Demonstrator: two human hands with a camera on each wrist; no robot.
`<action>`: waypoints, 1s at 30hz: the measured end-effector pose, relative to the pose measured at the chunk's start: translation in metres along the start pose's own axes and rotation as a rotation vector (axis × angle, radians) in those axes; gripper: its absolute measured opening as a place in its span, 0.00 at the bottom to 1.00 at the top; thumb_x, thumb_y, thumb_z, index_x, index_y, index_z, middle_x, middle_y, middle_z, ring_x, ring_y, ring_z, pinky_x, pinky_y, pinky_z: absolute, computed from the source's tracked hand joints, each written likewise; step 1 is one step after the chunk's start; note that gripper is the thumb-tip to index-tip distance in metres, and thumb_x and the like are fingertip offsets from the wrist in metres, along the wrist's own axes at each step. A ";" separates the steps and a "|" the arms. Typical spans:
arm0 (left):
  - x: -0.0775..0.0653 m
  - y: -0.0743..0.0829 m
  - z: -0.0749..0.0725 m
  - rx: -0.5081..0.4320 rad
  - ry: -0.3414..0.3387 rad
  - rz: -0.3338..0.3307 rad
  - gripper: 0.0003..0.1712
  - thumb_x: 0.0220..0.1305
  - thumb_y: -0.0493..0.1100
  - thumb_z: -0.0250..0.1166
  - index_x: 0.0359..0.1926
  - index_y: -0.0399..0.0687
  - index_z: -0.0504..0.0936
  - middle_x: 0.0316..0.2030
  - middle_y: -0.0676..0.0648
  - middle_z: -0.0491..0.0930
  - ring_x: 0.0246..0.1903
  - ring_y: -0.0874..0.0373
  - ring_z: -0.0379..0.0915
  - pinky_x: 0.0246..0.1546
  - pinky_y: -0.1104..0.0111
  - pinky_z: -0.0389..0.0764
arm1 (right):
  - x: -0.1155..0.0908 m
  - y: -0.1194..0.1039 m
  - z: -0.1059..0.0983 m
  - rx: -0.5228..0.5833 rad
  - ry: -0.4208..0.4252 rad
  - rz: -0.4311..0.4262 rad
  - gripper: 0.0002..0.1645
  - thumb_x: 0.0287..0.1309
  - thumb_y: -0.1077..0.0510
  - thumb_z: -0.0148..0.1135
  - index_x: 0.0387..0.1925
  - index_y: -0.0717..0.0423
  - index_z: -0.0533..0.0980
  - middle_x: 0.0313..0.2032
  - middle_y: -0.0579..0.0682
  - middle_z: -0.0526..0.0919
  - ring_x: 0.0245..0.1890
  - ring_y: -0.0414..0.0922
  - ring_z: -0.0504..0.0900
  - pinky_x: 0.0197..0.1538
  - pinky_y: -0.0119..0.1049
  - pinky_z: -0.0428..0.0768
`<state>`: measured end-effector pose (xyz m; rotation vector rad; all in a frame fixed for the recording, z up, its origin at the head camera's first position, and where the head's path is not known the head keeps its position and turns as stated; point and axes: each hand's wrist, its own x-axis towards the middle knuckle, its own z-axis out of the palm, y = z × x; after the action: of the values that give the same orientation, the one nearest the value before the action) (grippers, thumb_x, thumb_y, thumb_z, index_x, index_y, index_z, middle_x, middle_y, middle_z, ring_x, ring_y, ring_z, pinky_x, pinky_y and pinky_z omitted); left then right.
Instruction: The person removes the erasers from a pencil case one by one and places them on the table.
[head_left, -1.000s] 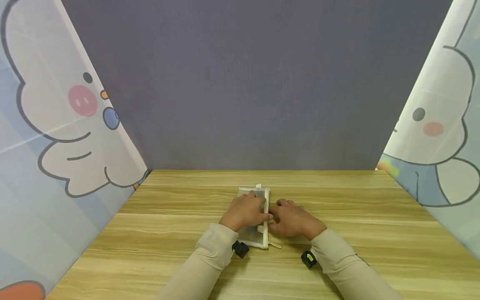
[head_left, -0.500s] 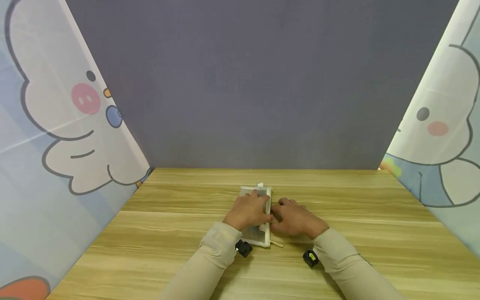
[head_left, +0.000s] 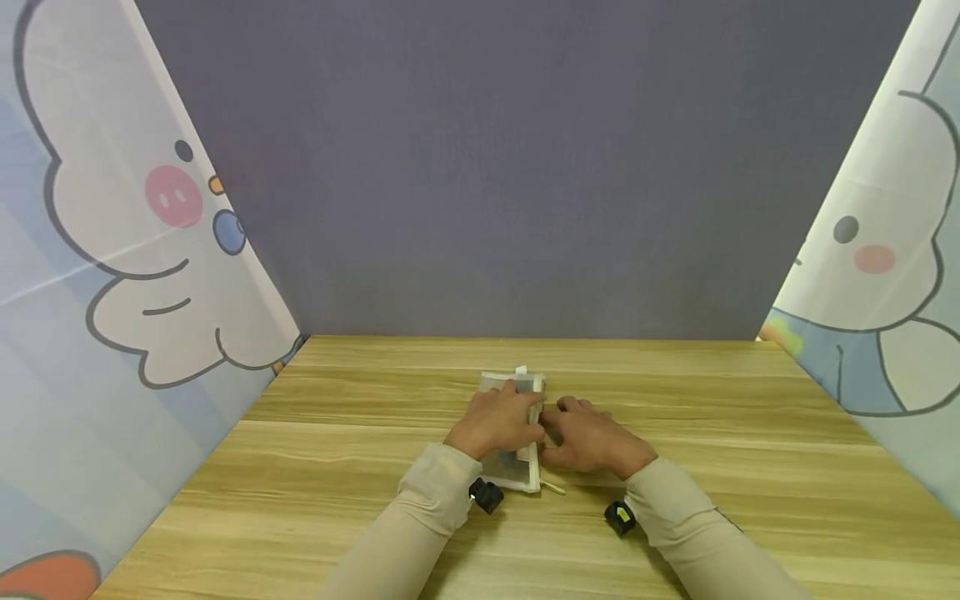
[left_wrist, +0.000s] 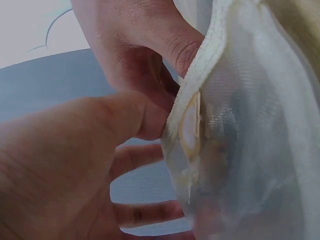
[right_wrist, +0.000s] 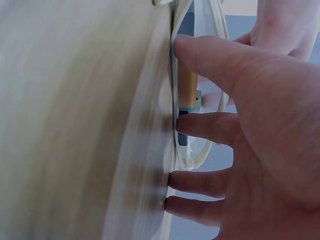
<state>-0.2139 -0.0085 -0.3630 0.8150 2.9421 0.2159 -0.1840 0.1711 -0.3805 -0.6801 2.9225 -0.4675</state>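
A translucent mesh zip pouch (head_left: 508,473) with cream edges lies flat on the wooden table. My left hand (head_left: 497,421) is over it, holding the zipper edge (left_wrist: 200,60) of the pouch's raised upper side with thumb and fingers. Some of those fingertips are hidden behind the mesh. At the pouch's right edge is my right hand (head_left: 588,437), its fingers spread and its thumb (right_wrist: 200,50) pressing the lower edge. Between the two sides, in the right wrist view, an orange-brown piece (right_wrist: 188,90) and a dark piece (right_wrist: 183,130) show inside; their kind is unclear.
The wood-grain table (head_left: 337,467) spreads on both sides of the pouch. A grey panel (head_left: 525,167) closes off the back. Cartoon-printed cloths (head_left: 172,308) stand at left and right. A small black camera (head_left: 619,517) hangs at the right wrist, and a pull cord (head_left: 553,487) trails from the zipper.
Both hands stay in nearly the same place on the pouch. A pale patch below my left thumb shows larger now. The whole head view has shifted slightly.
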 end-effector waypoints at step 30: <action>-0.011 -0.019 0.002 -0.128 0.112 0.067 0.24 0.70 0.44 0.56 0.66 0.55 0.79 0.62 0.49 0.77 0.48 0.55 0.76 0.32 0.62 0.74 | 0.001 -0.001 0.004 -0.069 0.005 -0.023 0.36 0.62 0.38 0.65 0.66 0.52 0.76 0.64 0.68 0.69 0.64 0.68 0.68 0.58 0.65 0.72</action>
<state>-0.2136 -0.0300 -0.3675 0.9124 2.9678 0.4634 -0.1837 0.1690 -0.3842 -0.7223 2.9509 -0.3728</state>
